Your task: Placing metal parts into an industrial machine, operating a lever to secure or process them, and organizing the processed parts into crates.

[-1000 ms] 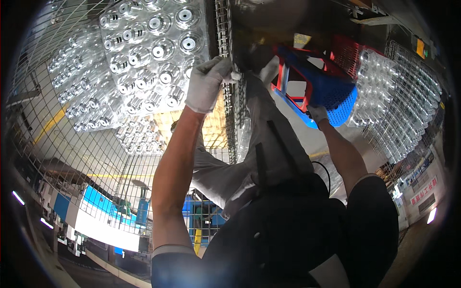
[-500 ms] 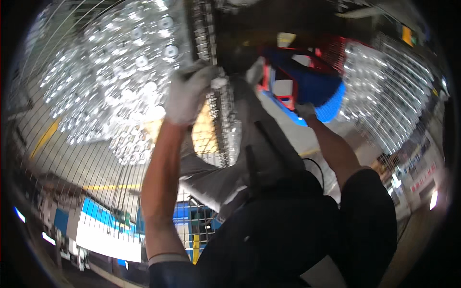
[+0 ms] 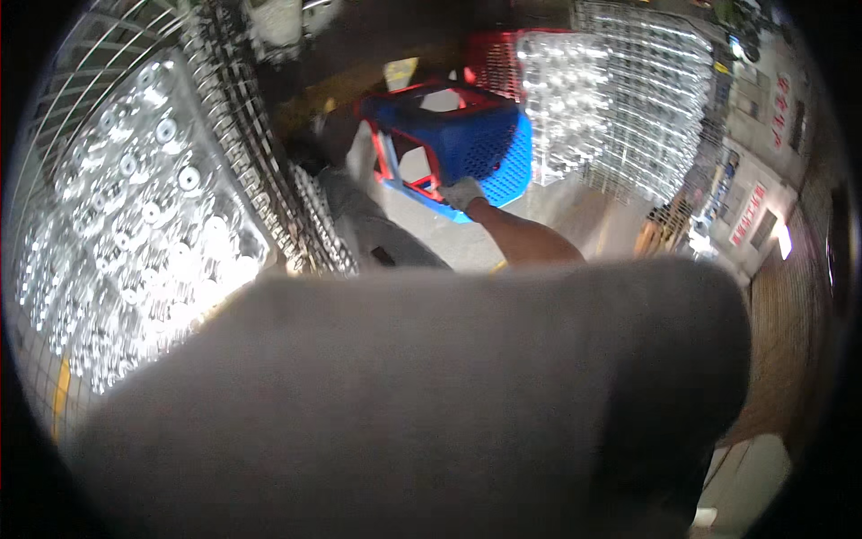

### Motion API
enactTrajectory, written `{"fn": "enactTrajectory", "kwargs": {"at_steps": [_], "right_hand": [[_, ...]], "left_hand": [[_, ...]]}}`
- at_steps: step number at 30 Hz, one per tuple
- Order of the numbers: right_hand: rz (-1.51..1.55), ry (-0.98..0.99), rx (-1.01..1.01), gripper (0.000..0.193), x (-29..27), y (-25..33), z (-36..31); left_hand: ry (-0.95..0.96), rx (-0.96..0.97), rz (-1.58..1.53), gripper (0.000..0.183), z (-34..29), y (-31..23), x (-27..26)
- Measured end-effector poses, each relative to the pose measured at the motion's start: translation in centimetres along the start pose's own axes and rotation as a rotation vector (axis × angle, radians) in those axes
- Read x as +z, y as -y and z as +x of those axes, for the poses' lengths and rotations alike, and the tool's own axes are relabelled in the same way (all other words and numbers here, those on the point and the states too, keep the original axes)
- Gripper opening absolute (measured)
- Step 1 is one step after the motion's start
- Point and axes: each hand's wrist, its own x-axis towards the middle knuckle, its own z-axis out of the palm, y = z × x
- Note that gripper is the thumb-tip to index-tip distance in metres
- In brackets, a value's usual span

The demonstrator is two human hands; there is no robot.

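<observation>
My right hand (image 3: 462,192), in a pale glove, is closed on the lower edge of a blue and red plastic stool (image 3: 489,144). The stool has a perforated blue panel, red edges and large openings, and appears tipped over. My right forearm (image 3: 530,238) reaches to it from behind a broad dark cloth shape (image 3: 404,386), very close and blurred, that covers the lower half of the view. My left hand is out of sight. Part of my trouser leg (image 3: 386,229) shows left of the stool.
At left, shiny metal parts with round holes (image 3: 166,132) are stacked in a wire cage (image 3: 76,85), beside a dark chain-like strip (image 3: 238,135). More shiny stacked parts (image 3: 651,99) stand at right, past a red mesh crate (image 3: 496,65). Pale cabinets (image 3: 750,198) are farther right.
My left hand, earlier by the chain-like strip, has gone out of view. Dark cloth now covers the lower half. The view has shifted; my right hand stays on the stool.
</observation>
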Motion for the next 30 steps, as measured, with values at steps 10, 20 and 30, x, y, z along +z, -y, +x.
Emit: {"fn": "enactTrajectory", "kwargs": {"at_steps": [10,20,30], "right_hand": [[0.046,0.054,0.074,0.056,0.0,1.8,-1.2],[0.118,0.081,0.012,0.049,0.8,1.7,-1.2],[0.332,-0.038,-0.015,0.050,-5.7,0.6,-2.3]], "left_hand": [[0.181,-0.073,-0.090,0.020,1.4,1.8,2.1],[0.345,-0.002,-0.074,0.020,0.8,1.0,-3.7],[-1.368,-0.315,0.731,0.039,-11.8,12.7,-20.5]]}}
